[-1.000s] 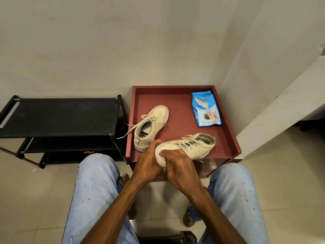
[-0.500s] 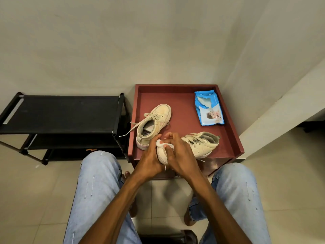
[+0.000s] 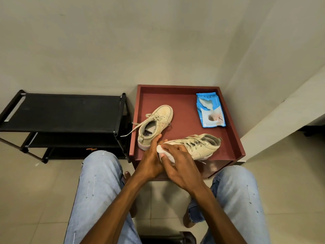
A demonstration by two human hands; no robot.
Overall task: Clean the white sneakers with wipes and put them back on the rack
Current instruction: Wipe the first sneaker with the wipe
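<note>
So, left hand (image 3: 150, 161) fingers wrap the near sneaker (image 3: 198, 147) toe at the red bench (image 3: 186, 106) front edge, right hand (image 3: 181, 168) fingers clamp a white wipe (image 3: 161, 150) against it. The other sneaker (image 3: 156, 124) sits just behind, black rack (image 3: 61, 111) left.

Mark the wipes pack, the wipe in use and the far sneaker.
wipes pack (image 3: 210, 110), head view, middle of the blue wrapper.
wipe (image 3: 160, 149), head view, its bunched white corner.
far sneaker (image 3: 164, 111), head view, its toe cap.
</note>
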